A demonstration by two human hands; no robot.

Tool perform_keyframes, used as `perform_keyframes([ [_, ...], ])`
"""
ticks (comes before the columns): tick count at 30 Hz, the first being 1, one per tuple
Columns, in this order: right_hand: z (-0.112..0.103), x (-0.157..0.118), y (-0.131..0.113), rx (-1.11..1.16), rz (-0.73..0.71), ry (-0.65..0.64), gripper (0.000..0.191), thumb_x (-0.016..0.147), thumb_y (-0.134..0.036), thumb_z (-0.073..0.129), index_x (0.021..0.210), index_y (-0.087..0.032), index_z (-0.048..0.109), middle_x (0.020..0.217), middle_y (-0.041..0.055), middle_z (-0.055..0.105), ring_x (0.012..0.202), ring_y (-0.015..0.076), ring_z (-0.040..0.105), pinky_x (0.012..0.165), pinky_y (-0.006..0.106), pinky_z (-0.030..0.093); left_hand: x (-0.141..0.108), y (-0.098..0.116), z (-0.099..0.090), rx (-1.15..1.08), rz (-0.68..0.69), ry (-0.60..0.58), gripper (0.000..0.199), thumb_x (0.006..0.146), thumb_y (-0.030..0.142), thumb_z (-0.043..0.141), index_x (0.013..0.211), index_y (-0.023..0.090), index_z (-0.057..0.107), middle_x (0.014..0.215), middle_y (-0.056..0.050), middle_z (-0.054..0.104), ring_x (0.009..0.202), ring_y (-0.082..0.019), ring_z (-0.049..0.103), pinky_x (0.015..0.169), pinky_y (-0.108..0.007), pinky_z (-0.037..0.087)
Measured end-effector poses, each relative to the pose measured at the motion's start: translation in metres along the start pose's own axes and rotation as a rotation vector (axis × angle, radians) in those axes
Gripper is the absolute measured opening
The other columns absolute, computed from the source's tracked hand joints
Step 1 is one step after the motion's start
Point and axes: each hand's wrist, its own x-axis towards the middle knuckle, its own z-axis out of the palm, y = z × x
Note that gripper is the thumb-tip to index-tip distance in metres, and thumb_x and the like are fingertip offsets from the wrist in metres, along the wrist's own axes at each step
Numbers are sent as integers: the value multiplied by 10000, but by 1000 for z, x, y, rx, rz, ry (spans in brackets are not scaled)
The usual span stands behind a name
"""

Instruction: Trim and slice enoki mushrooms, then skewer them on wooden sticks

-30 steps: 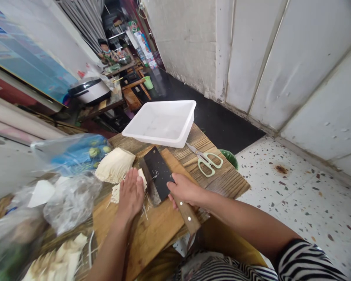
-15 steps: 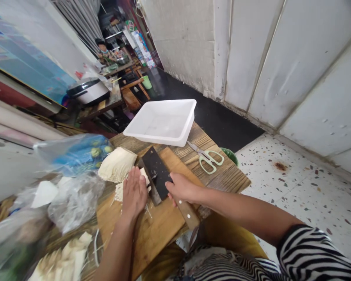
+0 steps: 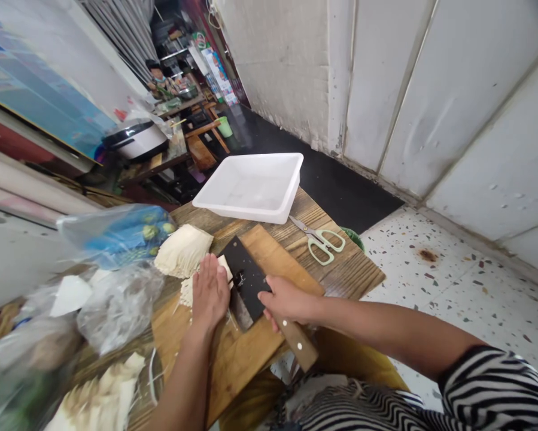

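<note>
My right hand (image 3: 289,299) is wrapped round the wooden handle of a cleaver (image 3: 248,275), whose dark blade is tilted over the wooden board (image 3: 277,257). My left hand (image 3: 210,287) lies flat on a pale, finely cut stack (image 3: 187,292), its fingertips beside the blade. A larger pale, layered pile (image 3: 183,251) rests just beyond that hand. Small pale scraps cling to the blade. Past the board stands a white plastic tub (image 3: 251,185), with green-handled scissors (image 3: 325,245) to its right.
Plastic bags (image 3: 120,299) and a blue bag of round green items (image 3: 125,233) crowd the left side. More pale strips (image 3: 102,395) lie at lower left. A rice cooker (image 3: 136,140) and a person (image 3: 158,78) are in the background.
The cleaver and my right hand have shifted slightly right and toward me, and the blade lies flatter. My left hand stays on the stack. The view has moved slightly.
</note>
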Motion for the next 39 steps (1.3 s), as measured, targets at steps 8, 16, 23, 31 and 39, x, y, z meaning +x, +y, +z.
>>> perform_keyframes([
  [8, 29, 20, -9, -80, -52, 79, 44, 857, -149, 430, 856, -191, 444, 478, -71, 497, 347, 123, 528, 364, 191, 381, -1, 7, -6, -155, -62, -12, 763, 963, 512, 77, 1497, 7, 280, 1578, -193, 250, 1486, -257, 158, 1213, -486, 105],
  [16, 31, -39, -58, -494, -247, 175, 45, 890, -219, 495, 901, -183, 471, 540, -42, 536, 416, 119, 544, 459, 214, 371, -5, 18, -28, -492, 70, 265, 792, 939, 634, 93, 1542, 134, 207, 1610, -143, 199, 1495, -210, 114, 1224, -427, 55],
  [23, 40, -69, -103, -717, -495, 268, 75, 874, -201, 460, 799, -199, 462, 641, 27, 605, 584, 170, 600, 554, 253, 396, -5, 40, -75, -546, 82, 383, 842, 929, 641, 37, 1539, 79, 184, 1613, -158, 161, 1500, -210, 73, 1224, -430, 49],
  [31, 60, -70, -111, -378, -508, 106, 147, 874, -300, 460, 790, -238, 355, 565, -62, 529, 387, 137, 567, 402, 236, 411, -16, 29, -127, -327, 148, 492, 736, 966, 578, 63, 1542, 136, 181, 1612, -142, 188, 1498, -220, 87, 1209, -477, 21],
  [39, 126, -24, -88, -51, -341, -269, 83, 871, -270, 448, 834, -222, 392, 535, -82, 546, 349, 116, 541, 328, 185, 397, -68, -48, -153, 96, -147, 386, 739, 972, 526, 106, 1505, 44, 280, 1574, -153, 287, 1483, -242, 180, 1209, -488, 55],
])
